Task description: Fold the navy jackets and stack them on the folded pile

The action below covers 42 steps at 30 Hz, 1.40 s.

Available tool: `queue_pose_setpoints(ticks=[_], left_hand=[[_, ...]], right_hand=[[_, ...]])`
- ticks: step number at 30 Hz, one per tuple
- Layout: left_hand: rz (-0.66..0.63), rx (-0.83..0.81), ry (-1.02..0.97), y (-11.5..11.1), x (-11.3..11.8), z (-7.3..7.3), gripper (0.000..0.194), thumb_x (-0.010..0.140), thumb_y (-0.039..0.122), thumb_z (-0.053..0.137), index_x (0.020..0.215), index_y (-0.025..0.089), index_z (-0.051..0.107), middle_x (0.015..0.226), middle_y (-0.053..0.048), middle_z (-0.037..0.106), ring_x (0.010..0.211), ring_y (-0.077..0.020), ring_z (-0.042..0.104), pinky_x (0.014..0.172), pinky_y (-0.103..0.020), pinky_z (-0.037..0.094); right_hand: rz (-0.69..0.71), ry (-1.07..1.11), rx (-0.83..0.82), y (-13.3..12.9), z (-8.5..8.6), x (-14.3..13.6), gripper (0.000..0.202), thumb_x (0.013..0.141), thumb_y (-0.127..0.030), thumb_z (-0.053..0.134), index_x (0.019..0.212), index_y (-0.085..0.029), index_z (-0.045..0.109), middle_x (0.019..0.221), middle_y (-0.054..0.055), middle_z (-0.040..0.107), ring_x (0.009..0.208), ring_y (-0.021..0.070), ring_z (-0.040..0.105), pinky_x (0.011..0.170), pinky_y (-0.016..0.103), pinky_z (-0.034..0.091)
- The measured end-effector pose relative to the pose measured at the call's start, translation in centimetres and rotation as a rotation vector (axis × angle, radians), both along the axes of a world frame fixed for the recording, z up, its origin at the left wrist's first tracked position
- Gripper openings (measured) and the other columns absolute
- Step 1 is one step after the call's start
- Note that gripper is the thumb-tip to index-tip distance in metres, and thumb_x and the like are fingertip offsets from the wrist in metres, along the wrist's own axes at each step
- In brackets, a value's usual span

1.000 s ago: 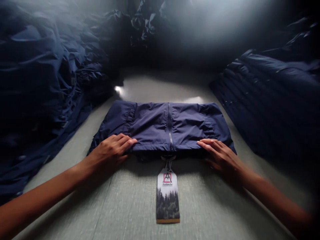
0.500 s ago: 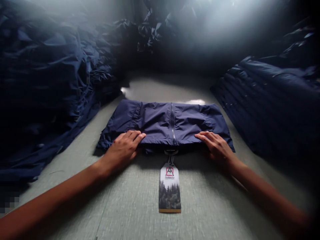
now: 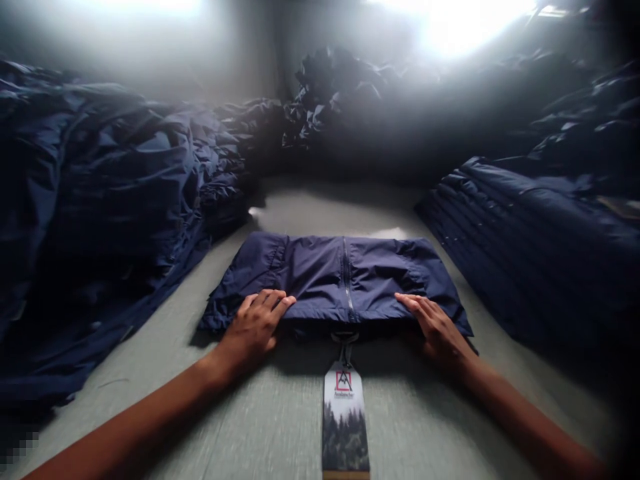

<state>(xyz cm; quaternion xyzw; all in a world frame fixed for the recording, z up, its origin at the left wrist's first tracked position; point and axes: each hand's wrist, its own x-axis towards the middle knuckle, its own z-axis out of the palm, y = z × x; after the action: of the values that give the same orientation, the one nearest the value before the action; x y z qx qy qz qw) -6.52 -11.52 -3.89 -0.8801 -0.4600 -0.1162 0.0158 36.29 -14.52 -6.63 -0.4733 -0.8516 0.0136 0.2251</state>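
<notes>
A: What do you see from where you're standing?
B: Jacket [image 3: 315, 267]. Navy, thin shiny cloth, folded into a wide flat bundle.
A: Pose?
B: Flat on the table [image 3: 240, 427], long side running left to right. Zip [image 3: 346, 273] up the middle, far edge to near edge, looks closed.
A: Smooth?
B: Mostly. Creases both sides of the zip, gathers toward the left end. Underside's in shadow, can't read it.
A: Tag [image 3: 345, 420]?
B: Hangs by a cord off the near edge, printed face up. White top, red square logo, "Avalanche," dark trees below, tan strip at the bottom.
</notes>
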Motion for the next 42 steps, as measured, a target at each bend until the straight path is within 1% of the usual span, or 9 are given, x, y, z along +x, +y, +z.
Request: queue_pose_setpoints(ticks=[5, 10, 15, 21, 25, 28, 32, 36, 42], left_hand=[[0.003, -0.011, -0.027, -0.2, -0.1, -0.2, 0.068, 0.076, 0.000, 0.052, 0.140, 0.022, 0.056, 0.139, -0.010, 0.060, 0.131, -0.0300, 0.052, 0.110, -0.054, 0.043], [0.013, -0.004, -0.037, -0.2, -0.1, -0.4, 0.064, 0.079, 0.002, 0.053, 0.140, 0.025, 0.056, 0.139, -0.010, 0.060, 0.131, -0.0298, 0.052, 0.110, -0.053, 0.043], [0.044, -0.018, -0.018, -0.1, -0.3, -0.4, 0.065, 0.081, 0.003, 0.054, 0.142, 0.025, 0.055, 0.142, -0.010, 0.057, 0.134, -0.0294, 0.050, 0.114, -0.054, 0.040], [-0.076, -0.108, 0.014, 0.8, -1.3, 0.9, 0.065, 0.086, 0.023, 0.067, 0.149, 0.028, 0.051, 0.142, -0.011, 0.055, 0.132, -0.0304, 0.051, 0.107, -0.047, 0.045], [-0.085, -0.111, 0.029, 1.2, -1.9, 1.7, 0.066, 0.086, 0.012, 0.063, 0.149, 0.027, 0.052, 0.140, -0.010, 0.057, 0.129, -0.0281, 0.054, 0.107, -0.045, 0.046], [-0.169, -0.152, 0.041, 1.4, -2.8, 2.1, 0.074, 0.083, 0.005, 0.058, 0.152, 0.028, 0.047, 0.145, -0.009, 0.056, 0.132, -0.0252, 0.054, 0.111, -0.042, 0.046], [-0.213, -0.123, 0.081, 1.8, -3.8, 1.7, 0.082, 0.078, 0.000, 0.054, 0.155, 0.026, 0.044, 0.149, -0.007, 0.055, 0.135, -0.0244, 0.053, 0.116, -0.042, 0.044], [-0.170, -0.022, 0.148, 2.4, -3.3, 0.9, 0.076, 0.076, -0.007, 0.048, 0.146, 0.022, 0.055, 0.139, -0.009, 0.061, 0.126, -0.0256, 0.057, 0.110, -0.043, 0.047], [-0.180, -0.026, 0.169, 3.5, -1.4, 1.4, 0.044, 0.094, 0.000, 0.049, 0.132, 0.016, 0.063, 0.120, -0.011, 0.067, 0.109, -0.0249, 0.063, 0.096, -0.040, 0.055]], right_hand=[[-0.008, 0.004, -0.009, -0.1, -0.4, 0.4, 0.083, 0.093, -0.048, 0.070, 0.162, -0.027, 0.031, 0.146, 0.016, 0.058, 0.132, 0.0360, 0.058, 0.108, 0.055, 0.050], [-0.008, 0.015, -0.008, -0.2, -0.4, 0.6, 0.082, 0.092, -0.047, 0.071, 0.162, -0.029, 0.032, 0.145, 0.015, 0.060, 0.132, 0.0342, 0.060, 0.108, 0.053, 0.052], [0.010, 0.038, 0.033, 0.0, -0.3, 0.5, 0.066, 0.095, -0.042, 0.068, 0.155, -0.027, 0.045, 0.140, 0.014, 0.063, 0.127, 0.0318, 0.063, 0.104, 0.049, 0.054], [0.019, 0.028, 0.060, 0.0, 0.0, 0.4, 0.045, 0.096, -0.031, 0.065, 0.140, -0.027, 0.060, 0.136, 0.010, 0.067, 0.123, 0.0291, 0.065, 0.102, 0.046, 0.055], [0.007, 0.023, 0.063, -0.1, 0.3, 0.1, 0.044, 0.095, -0.021, 0.060, 0.139, -0.026, 0.061, 0.137, 0.011, 0.066, 0.124, 0.0282, 0.065, 0.103, 0.047, 0.055], [0.008, 0.008, 0.065, -0.2, 0.6, -0.1, 0.046, 0.095, -0.017, 0.056, 0.141, -0.024, 0.059, 0.137, 0.012, 0.065, 0.123, 0.0282, 0.064, 0.102, 0.047, 0.055], [0.002, -0.024, 0.062, -0.4, 1.0, -0.3, 0.052, 0.096, -0.010, 0.049, 0.145, -0.024, 0.056, 0.137, 0.013, 0.063, 0.125, 0.0280, 0.061, 0.104, 0.048, 0.053], [-0.015, -0.027, 0.070, -0.4, 1.4, -0.7, 0.051, 0.094, -0.004, 0.044, 0.139, -0.023, 0.060, 0.129, 0.012, 0.066, 0.118, 0.0266, 0.063, 0.101, 0.045, 0.053], [-0.003, -0.009, 0.037, 0.0, 1.5, -1.4, 0.043, 0.094, -0.001, 0.042, 0.127, -0.019, 0.062, 0.121, 0.012, 0.067, 0.111, 0.0263, 0.064, 0.095, 0.043, 0.054]])
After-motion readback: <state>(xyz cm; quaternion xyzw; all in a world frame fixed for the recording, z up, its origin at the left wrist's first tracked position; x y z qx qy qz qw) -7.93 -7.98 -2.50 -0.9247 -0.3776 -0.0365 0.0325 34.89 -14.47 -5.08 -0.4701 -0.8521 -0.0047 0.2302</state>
